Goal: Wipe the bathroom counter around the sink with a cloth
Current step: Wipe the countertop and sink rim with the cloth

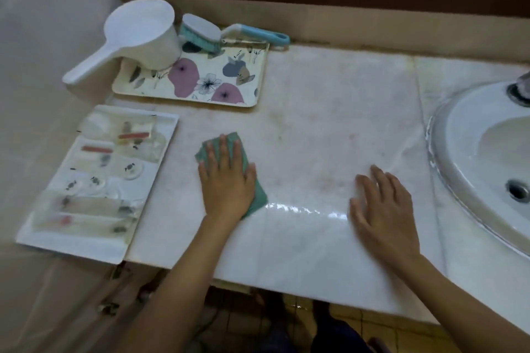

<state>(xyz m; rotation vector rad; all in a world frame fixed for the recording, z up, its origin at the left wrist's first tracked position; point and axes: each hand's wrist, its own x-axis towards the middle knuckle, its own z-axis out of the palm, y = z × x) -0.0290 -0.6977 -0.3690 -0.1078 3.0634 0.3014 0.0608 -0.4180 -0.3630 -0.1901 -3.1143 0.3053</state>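
A green cloth [258, 198] lies flat on the pale marble counter [329, 112], left of the middle. My left hand [226, 180] presses down on the cloth with fingers spread, covering most of it. My right hand [381, 209] rests flat on the counter with fingers apart and holds nothing. The white sink [473, 152] is set into the counter at the right, with its drain [517, 190] showing. A wet shiny streak runs between my two hands.
A floral tray [218, 77] stands at the back left with a white scoop [143, 34] and a blue-handled brush [229, 34] on it. A white tray [143, 186] with several wrapped toiletries sits at the counter's left end. The counter's front edge is near my forearms.
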